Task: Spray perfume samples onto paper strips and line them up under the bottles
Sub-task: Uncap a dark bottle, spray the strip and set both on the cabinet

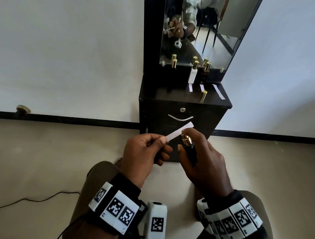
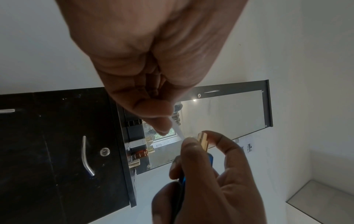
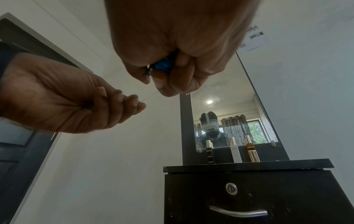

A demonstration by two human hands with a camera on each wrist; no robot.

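Your left hand (image 1: pixel 143 152) pinches one end of a white paper strip (image 1: pixel 179 131) between thumb and forefinger, the other fingers curled under; the strip slants up and away toward your right hand, its free end above the bottle's nozzle. Your right hand (image 1: pixel 203 162) is clamped around a dark perfume bottle (image 1: pixel 190 152), which shows blue in the wrist views, with the forefinger arched over its gold spray head (image 1: pixel 185 139). The spray head sits just beneath the strip, very near it; whether they touch cannot be told. The two hands are close together but not touching.

Beyond both hands stands a black cabinet (image 1: pixel 182 111) with a curved metal handle (image 1: pixel 180 118) and a keyhole. On its tabletop (image 1: pixel 157 91), well apart from your hands, stand a black bottle (image 3: pixel 210 153), a white bottle (image 1: pixel 193 73) and an amber bottle (image 1: pixel 205 72), each gold-capped, in front of a mirror (image 1: pixel 201 31). A loose gold cap (image 1: pixel 203 96) stands nearer you, past your right hand. Three paper strips lie on the tabletop: one (image 1: pixel 190 87) below the white bottle, one (image 1: pixel 202 87) below the amber bottle, and a longer one (image 1: pixel 219 92) off to the right.
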